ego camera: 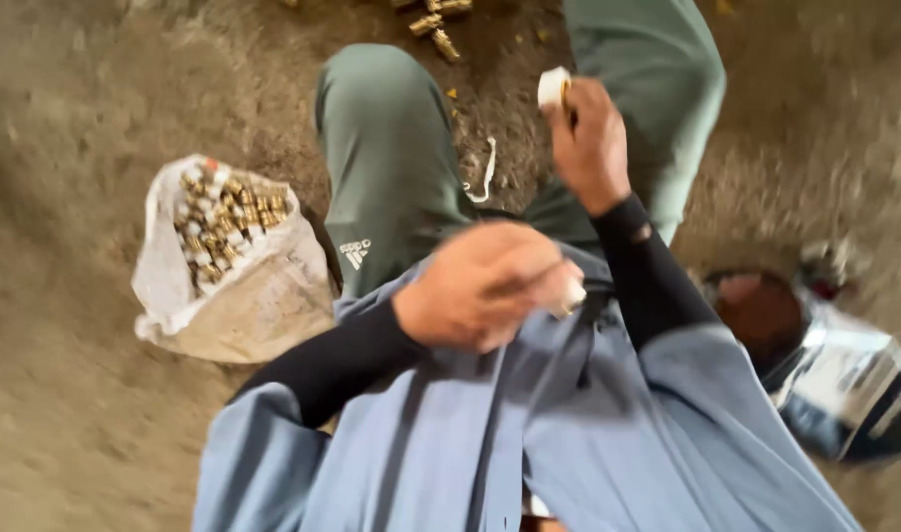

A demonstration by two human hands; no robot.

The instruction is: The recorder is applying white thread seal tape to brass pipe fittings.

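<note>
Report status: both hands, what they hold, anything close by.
Right hand raised, shut on small white-and-brass fitting. Left hand closed near lap, blurred, small pale piece at fingertips. White sack of brass fittings on ground to the left, clear of hands.

Looks like a rough little floor workshop, the piecework kind, not a proper shop with benches. The person just sits on a bare dirt floor, dusty and scuffed all over. Beside one knee sits a grubby white sack rolled open and stuffed with small brass fittings, many white-tipped. A few more brass pieces lie loose on the ground past the legs. A crumpled plastic bag slumps off to the other side.
</note>
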